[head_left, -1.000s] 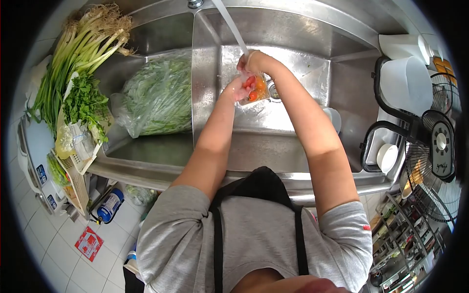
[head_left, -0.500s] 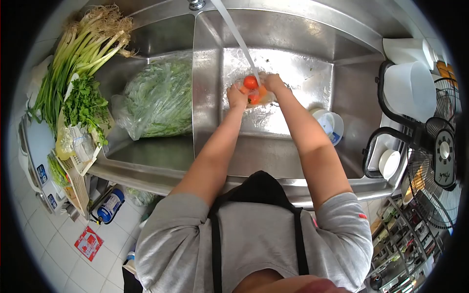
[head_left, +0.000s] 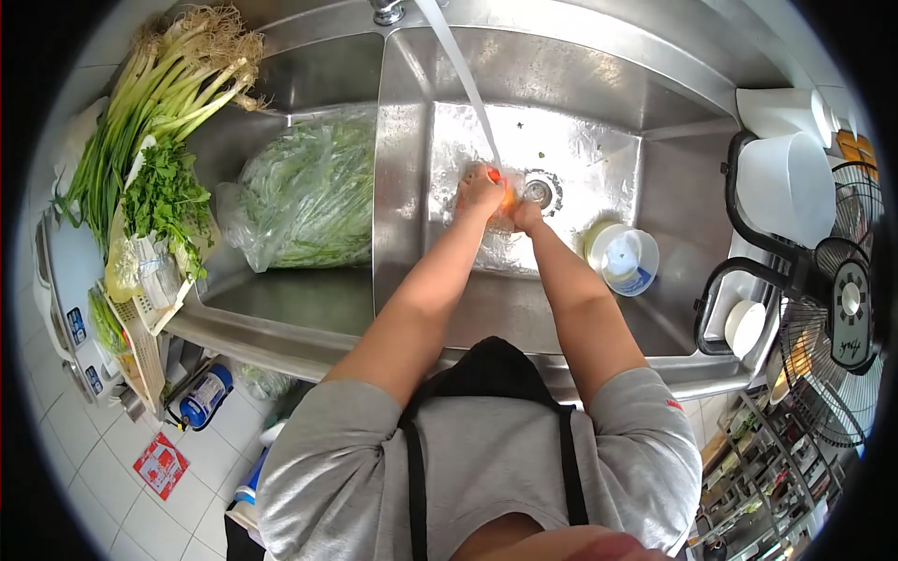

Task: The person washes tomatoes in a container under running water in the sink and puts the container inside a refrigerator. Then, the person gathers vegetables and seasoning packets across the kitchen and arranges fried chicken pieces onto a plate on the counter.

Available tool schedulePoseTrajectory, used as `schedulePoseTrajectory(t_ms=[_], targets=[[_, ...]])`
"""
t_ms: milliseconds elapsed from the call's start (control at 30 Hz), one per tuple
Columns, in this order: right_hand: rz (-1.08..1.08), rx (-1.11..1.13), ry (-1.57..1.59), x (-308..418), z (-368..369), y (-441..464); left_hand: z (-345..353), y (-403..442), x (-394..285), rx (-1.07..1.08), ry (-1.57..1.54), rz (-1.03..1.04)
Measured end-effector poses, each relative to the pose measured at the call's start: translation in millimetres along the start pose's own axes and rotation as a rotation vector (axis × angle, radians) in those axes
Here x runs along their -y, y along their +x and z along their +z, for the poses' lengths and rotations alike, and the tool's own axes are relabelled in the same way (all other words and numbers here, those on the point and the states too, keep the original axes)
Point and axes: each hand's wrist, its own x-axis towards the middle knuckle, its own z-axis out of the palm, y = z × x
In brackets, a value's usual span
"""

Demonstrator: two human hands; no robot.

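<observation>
In the right basin of the steel sink [head_left: 692, 187], my left hand [head_left: 482, 192] is closed around red tomatoes [head_left: 494, 175], partly hiding them. My right hand [head_left: 527, 216] grips the edge of a clear container [head_left: 500, 222] that holds the red and orange tomatoes. A stream of water [head_left: 468, 79] falls from the tap [head_left: 387, 11] onto the tomatoes between both hands. The drain [head_left: 539, 193] lies just right of the container.
A white tub [head_left: 630, 262] sits in the right basin beside my right forearm. Bagged greens [head_left: 313, 192] fill the left basin. Spring onions [head_left: 159, 93] and leafy herbs [head_left: 166, 196] lie at the left. A large white container [head_left: 786, 185] and a fan [head_left: 849, 299] stand at the right.
My left hand has moved right and over the tomatoes, covering most of them. My right hand has shifted down to the container's edge. More of the drain and the white tub shows.
</observation>
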Motion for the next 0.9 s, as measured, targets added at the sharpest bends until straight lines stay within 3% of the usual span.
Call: schedulePoseTrajectory(t_ms=[33, 100, 133, 200, 233, 267, 300, 333, 400, 533, 567, 633, 700, 767, 800, 867, 900], targets=[[-0.003, -0.002, -0.003, -4, 2, -6, -1, -7, -2, -0.031, -0.017, 0.015], [-0.121, -0.275, 0.260, -8, 3, -11, -5, -6, -1, -0.040, -0.022, 0.048], [-0.019, -0.172, 0.300, -4, -11, -19, 7, -9, 9, -0.027, -0.023, 0.041], [0.082, -0.161, 0.427, 3, -39, -40, 26, -3, 15, -0.184, -0.065, 0.347], [0.080, -0.173, 0.427, 9, -54, -52, 35, -9, 9, -0.255, -0.053, 0.350], [0.034, -0.290, 0.179, 15, -71, -66, 41, -13, 2, -0.255, -0.060, 0.360], [-0.009, -0.404, -0.072, 23, -93, -84, 39, -22, -12, -0.288, -0.255, 0.348], [-0.004, -0.415, -0.076, 39, -118, -110, 38, -34, -24, -0.314, -0.450, 0.329], [-0.035, -0.333, -0.432, 82, -166, -163, 39, -38, -47, -0.212, -0.756, 0.236], [-0.187, -0.417, -0.669, 122, -208, -209, 36, -51, -105, 0.261, -1.779, 0.245], [-0.137, -0.423, -0.791, 141, -221, -234, 15, -69, -123, 0.328, -1.652, 0.424], [-0.076, -0.432, -0.897, 169, -232, -261, -56, -123, -156, 0.087, -0.808, 0.951], [0.078, -0.545, -1.205, 185, -232, -274, -75, -144, -168, 0.033, -0.611, 1.070], [0.250, -0.668, -1.516, 201, -242, -280, -75, -142, -183, 0.320, -1.394, 1.120], [0.263, -0.668, -1.506, 208, -247, -279, -82, -143, -189, 0.435, -1.569, 1.102], [0.327, -0.362, -1.900, 217, -250, -279, -100, -146, -195, 0.643, -1.673, 1.043], [0.277, -0.318, -1.935, 223, -252, -288, -107, -146, -196, 0.718, -1.704, 1.024]])
